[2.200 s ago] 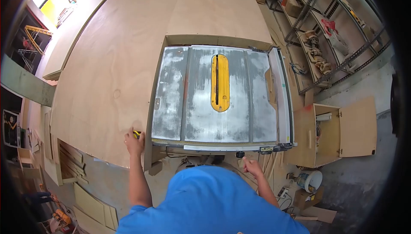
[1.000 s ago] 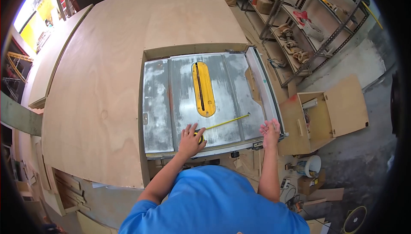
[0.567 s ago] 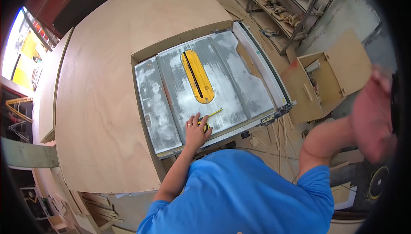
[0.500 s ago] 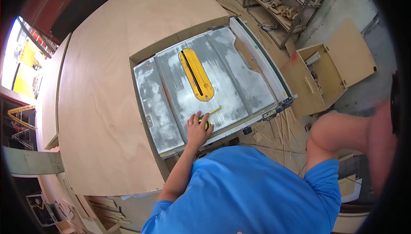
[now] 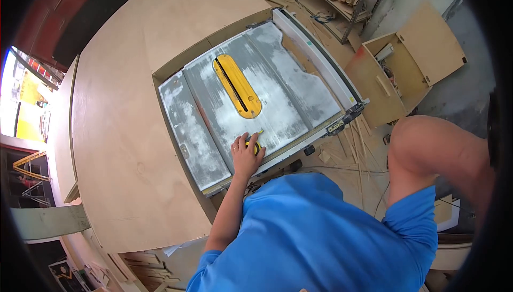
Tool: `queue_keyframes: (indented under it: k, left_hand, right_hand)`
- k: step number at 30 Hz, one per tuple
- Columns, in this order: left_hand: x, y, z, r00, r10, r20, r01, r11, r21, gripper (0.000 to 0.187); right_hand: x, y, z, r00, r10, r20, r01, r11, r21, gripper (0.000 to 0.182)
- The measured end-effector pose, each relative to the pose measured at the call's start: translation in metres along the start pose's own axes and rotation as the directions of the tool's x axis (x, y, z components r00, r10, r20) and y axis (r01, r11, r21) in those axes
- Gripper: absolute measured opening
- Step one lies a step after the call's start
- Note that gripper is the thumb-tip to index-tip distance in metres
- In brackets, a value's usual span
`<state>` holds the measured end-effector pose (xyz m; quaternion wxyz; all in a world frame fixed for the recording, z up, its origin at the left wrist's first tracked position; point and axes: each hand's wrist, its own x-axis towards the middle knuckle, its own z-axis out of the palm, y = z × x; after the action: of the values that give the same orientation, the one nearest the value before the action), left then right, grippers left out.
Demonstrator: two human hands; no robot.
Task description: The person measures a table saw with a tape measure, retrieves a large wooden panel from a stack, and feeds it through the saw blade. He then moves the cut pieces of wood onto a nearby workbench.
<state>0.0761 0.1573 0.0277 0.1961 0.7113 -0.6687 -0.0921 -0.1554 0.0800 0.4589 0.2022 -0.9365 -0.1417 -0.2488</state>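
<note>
My left hand (image 5: 247, 156) rests near the front edge of the table saw's worn metal top (image 5: 272, 131), its fingers curled over a yellow and black tape measure (image 5: 257, 146). A short piece of yellow blade sticks out beyond the fingers. Farther back is the saw's yellow throat plate (image 5: 236, 86), with a dark slot along it. My right arm (image 5: 427, 145) is bent up at the right side, and its hand is outside the picture.
A broad plywood surface (image 5: 125, 148) surrounds the saw on the left and back. The saw's rip fence (image 5: 315, 51) runs along the right. Beyond stand an open wooden box (image 5: 382, 86) and metal shelves (image 5: 342, 3). Thin wood strips (image 5: 355, 145) litter the floor.
The tape measure's exposed blade has become shorter at my left hand. The view has shifted slightly, and my raised right forearm shows more clearly.
</note>
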Motion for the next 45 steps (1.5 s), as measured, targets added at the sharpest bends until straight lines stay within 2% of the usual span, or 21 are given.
queue_keyframes:
  k: [6, 9, 10, 12, 13, 15, 18, 20, 22, 23, 25, 26, 28, 30, 33, 36, 37, 39, 41, 43, 45]
  left_hand:
    - [0.009, 0.006, 0.001, 0.998, -0.049, 0.031, 0.05, 0.999, -0.017, 0.056]
    - [0.011, 0.016, -0.018, 0.978, -0.159, 0.135, 0.149, 0.986, 0.081, 0.059]
    - [0.018, 0.023, -0.016, 0.969, -0.186, 0.164, 0.172, 0.98, 0.097, 0.059]
    - [0.019, 0.021, -0.017, 0.95, -0.195, 0.242, 0.223, 0.97, -0.093, 0.058]
    - [0.025, 0.016, -0.022, 0.947, -0.205, 0.248, 0.256, 0.947, -0.193, 0.058]
    - [0.023, 0.014, -0.033, 0.945, -0.134, 0.3, 0.29, 0.768, -0.571, 0.06]
    - [0.014, 0.021, -0.045, 0.919, 0.045, 0.392, 0.333, 0.449, -0.83, 0.061]
    - [0.01, 0.03, -0.056, 0.891, 0.094, 0.444, 0.366, 0.429, -0.826, 0.06]
    - [0.004, 0.03, -0.055, 0.888, 0.103, 0.449, 0.347, 0.49, -0.8, 0.06]
    - [0.002, 0.026, -0.058, 0.838, -0.016, 0.545, 0.454, 0.575, -0.681, 0.059]
    - [-0.006, -0.003, -0.064, 0.795, -0.037, 0.605, 0.497, 0.611, -0.617, 0.057]
    - [-0.013, -0.024, -0.067, 0.775, -0.052, 0.63, 0.518, 0.624, -0.585, 0.056]
    - [-0.037, -0.08, -0.078, 0.74, -0.083, 0.667, 0.586, 0.567, -0.579, 0.038]
    - [-0.067, -0.15, -0.089, 0.671, -0.186, 0.717, 0.708, 0.448, -0.546, 0.023]
    - [-0.099, -0.19, -0.141, 0.623, -0.388, 0.679, 0.753, 0.534, -0.385, 0.012]
    - [-0.111, -0.229, -0.152, 0.676, -0.393, 0.624, 0.711, 0.572, -0.409, 0.009]
    - [-0.11, -0.232, -0.151, 0.701, -0.379, 0.605, 0.686, 0.589, -0.427, 0.009]
    - [-0.098, -0.232, -0.149, 0.715, -0.381, 0.586, 0.675, 0.596, -0.436, 0.012]
    - [-0.082, -0.237, -0.142, 0.738, -0.372, 0.563, 0.642, 0.645, -0.416, 0.016]
    - [-0.068, -0.244, -0.134, 0.753, -0.373, 0.542, 0.618, 0.683, -0.39, 0.016]
    - [-0.051, -0.247, -0.134, 0.762, -0.372, 0.53, 0.605, 0.7, -0.378, 0.018]
  right_hand:
    - [-0.003, 0.0, -0.001, 1.0, -0.02, 0.024, 0.02, 0.999, 0.029, 0.033]
    - [-0.028, 0.002, -0.02, 0.982, -0.037, -0.186, 0.057, 0.993, 0.107, 0.029]
    - [-0.041, 0.013, -0.019, 0.955, 0.036, -0.293, 0.009, 0.989, 0.15, 0.028]
    - [-0.077, 0.051, 0.016, 0.794, 0.357, -0.492, -0.187, 0.913, 0.362, 0.026]
    - [-0.091, 0.075, 0.049, 0.672, 0.569, -0.474, -0.3, 0.795, 0.527, 0.025]
    - [-0.122, 0.115, 0.136, 0.436, 0.872, -0.223, -0.389, 0.406, 0.827, 0.023]
    - [-0.159, 0.123, 0.257, 0.289, 0.932, 0.22, -0.275, -0.14, 0.951, 0.02]
    - [-0.172, 0.12, 0.307, 0.238, 0.905, 0.353, -0.219, -0.304, 0.927, 0.018]
    - [-0.181, 0.132, 0.339, 0.154, 0.922, 0.356, -0.284, -0.304, 0.909, 0.015]
    - [-0.185, 0.141, 0.35, 0.106, 0.928, 0.358, -0.19, -0.334, 0.923, 0.014]
    - [-0.196, 0.167, 0.345, 0.033, 0.917, 0.396, -0.008, -0.396, 0.918, 0.017]
    - [-0.205, 0.186, 0.336, -0.019, 0.94, 0.341, 0.041, -0.34, 0.94, 0.019]
    - [-0.229, 0.227, 0.317, -0.158, 0.95, 0.268, 0.153, -0.245, 0.957, 0.022]
    - [-0.264, 0.271, 0.298, -0.32, 0.925, 0.205, 0.239, -0.13, 0.962, 0.023]
    - [-0.305, 0.304, 0.271, -0.541, 0.833, 0.119, 0.276, 0.042, 0.96, 0.022]
    - [-0.306, 0.287, 0.261, -0.513, 0.853, 0.097, 0.194, 0.005, 0.981, 0.026]
    - [-0.307, 0.268, 0.266, -0.441, 0.897, 0.02, 0.022, -0.011, 1.0, 0.029]
    - [-0.309, 0.227, 0.281, -0.285, 0.958, 0.019, -0.253, -0.094, 0.963, 0.033]
    - [-0.321, 0.178, 0.297, -0.177, 0.961, 0.213, -0.438, -0.271, 0.857, 0.036]
    - [-0.336, 0.131, 0.322, -0.193, 0.921, 0.339, -0.488, -0.39, 0.781, 0.039]
    - [-0.357, 0.099, 0.349, -0.274, 0.844, 0.462, -0.416, -0.537, 0.734, 0.036]
